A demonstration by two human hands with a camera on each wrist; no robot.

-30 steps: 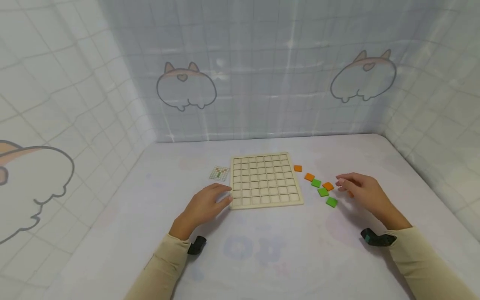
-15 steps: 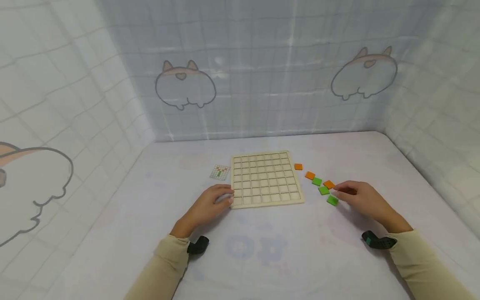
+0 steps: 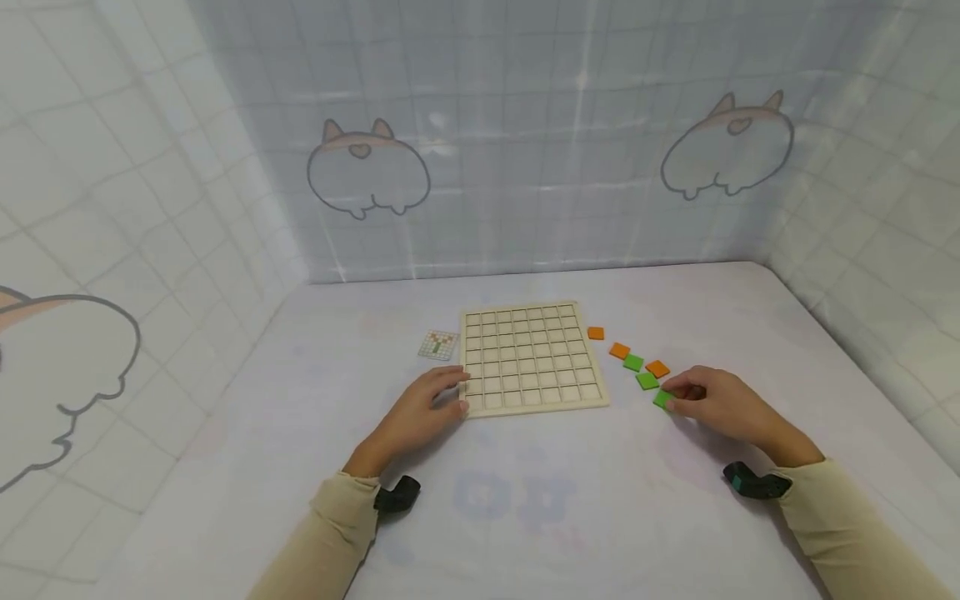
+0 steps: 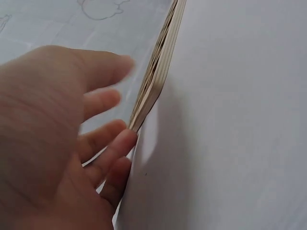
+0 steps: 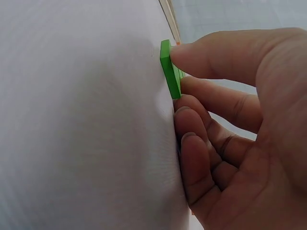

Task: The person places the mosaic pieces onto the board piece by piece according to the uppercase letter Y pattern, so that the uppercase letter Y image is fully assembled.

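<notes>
Right hand (image 3: 720,402) pinching flat green tile (image 3: 663,399)

Both hands (image 3: 420,412) low, fingers curled

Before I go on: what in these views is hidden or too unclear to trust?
- Small pattern card, head view: print too small to read.
- Green tile under the right hand: fingers cover its near edge; the right wrist view shows it only edge-on.
- Wooden grid board: its near-left corner is hidden by the left hand; the left wrist view shows only its edge, blurred.
- Any tile beneath the right palm: not visible.
</notes>
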